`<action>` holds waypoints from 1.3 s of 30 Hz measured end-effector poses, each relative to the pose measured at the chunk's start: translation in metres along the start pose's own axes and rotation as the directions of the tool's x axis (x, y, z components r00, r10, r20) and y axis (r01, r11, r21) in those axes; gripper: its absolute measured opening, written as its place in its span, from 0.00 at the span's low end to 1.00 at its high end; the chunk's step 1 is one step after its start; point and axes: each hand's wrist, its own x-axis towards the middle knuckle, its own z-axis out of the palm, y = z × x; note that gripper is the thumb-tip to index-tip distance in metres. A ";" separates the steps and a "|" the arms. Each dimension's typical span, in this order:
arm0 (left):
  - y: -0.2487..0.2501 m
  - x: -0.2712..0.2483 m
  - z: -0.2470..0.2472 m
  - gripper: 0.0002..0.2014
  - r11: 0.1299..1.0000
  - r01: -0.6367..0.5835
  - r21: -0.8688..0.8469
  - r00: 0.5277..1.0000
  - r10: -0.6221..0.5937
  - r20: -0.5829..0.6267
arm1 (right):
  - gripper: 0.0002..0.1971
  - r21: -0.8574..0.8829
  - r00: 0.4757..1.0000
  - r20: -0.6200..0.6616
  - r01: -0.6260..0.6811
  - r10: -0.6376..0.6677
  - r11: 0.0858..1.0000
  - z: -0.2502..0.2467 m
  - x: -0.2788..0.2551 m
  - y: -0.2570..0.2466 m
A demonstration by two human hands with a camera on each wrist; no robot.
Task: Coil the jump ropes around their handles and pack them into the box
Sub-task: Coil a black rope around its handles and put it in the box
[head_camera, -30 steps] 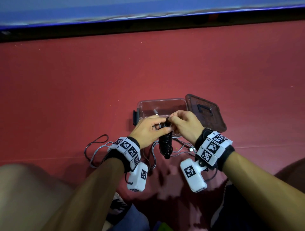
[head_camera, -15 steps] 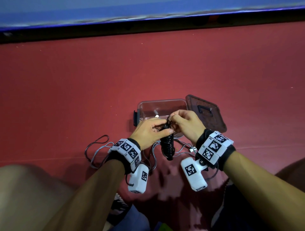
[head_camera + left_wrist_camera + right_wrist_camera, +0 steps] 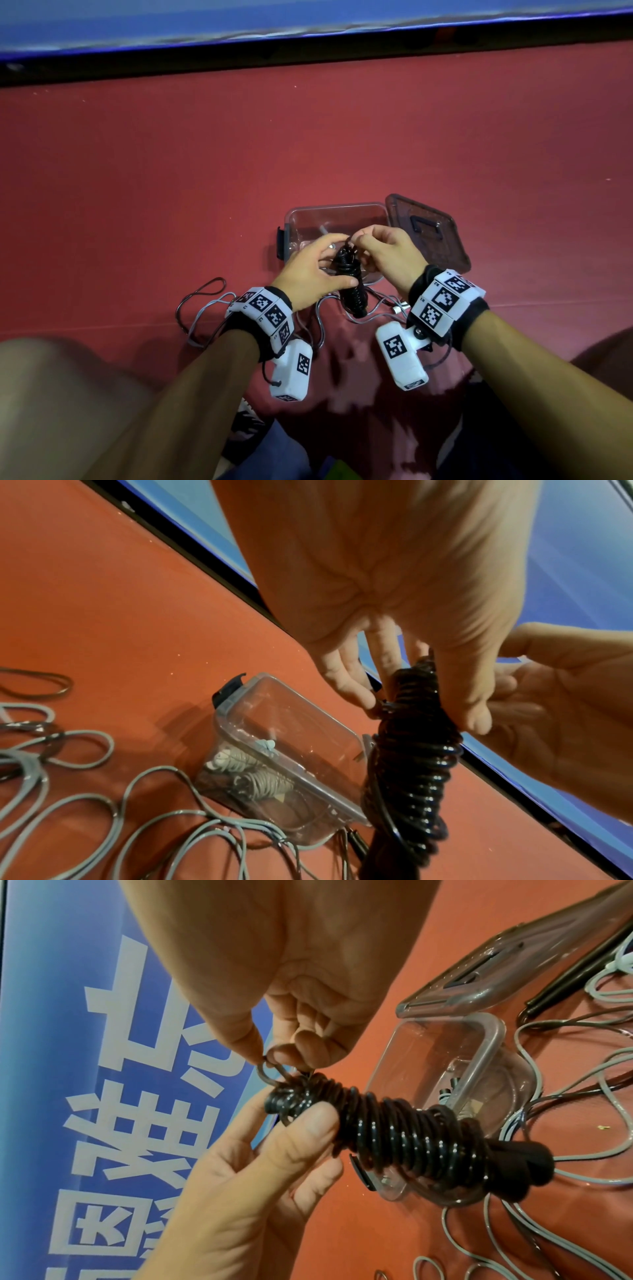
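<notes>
Head view, both hands gripping black coiled rope [image 3: 349, 281], over clear box [image 3: 337, 209], grey ropes [image 3: 205, 318] beside

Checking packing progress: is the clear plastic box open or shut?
Open. The clear plastic box has no cover on; its dark translucent lid lies beside it on the red floor.

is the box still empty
No, a coiled grey rope already lies inside the clear box, seen through its wall in the left wrist view.
</notes>
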 end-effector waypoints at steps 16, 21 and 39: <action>-0.001 0.004 -0.007 0.17 0.989 0.058 -0.134 0.991 -0.073 -0.109 | 0.09 -0.170 1.000 0.027 0.008 -0.003 0.985 -0.005 0.003 0.019; 0.000 0.012 -0.011 0.16 0.977 0.071 -0.203 0.976 -0.110 -0.188 | 0.04 -0.159 0.986 0.132 -0.083 0.104 0.984 0.002 -0.001 0.022; -0.064 0.039 -0.007 0.07 0.854 0.234 -0.464 0.904 -0.367 -0.220 | 0.10 -0.005 0.968 0.041 -0.248 0.248 0.969 0.026 0.049 0.050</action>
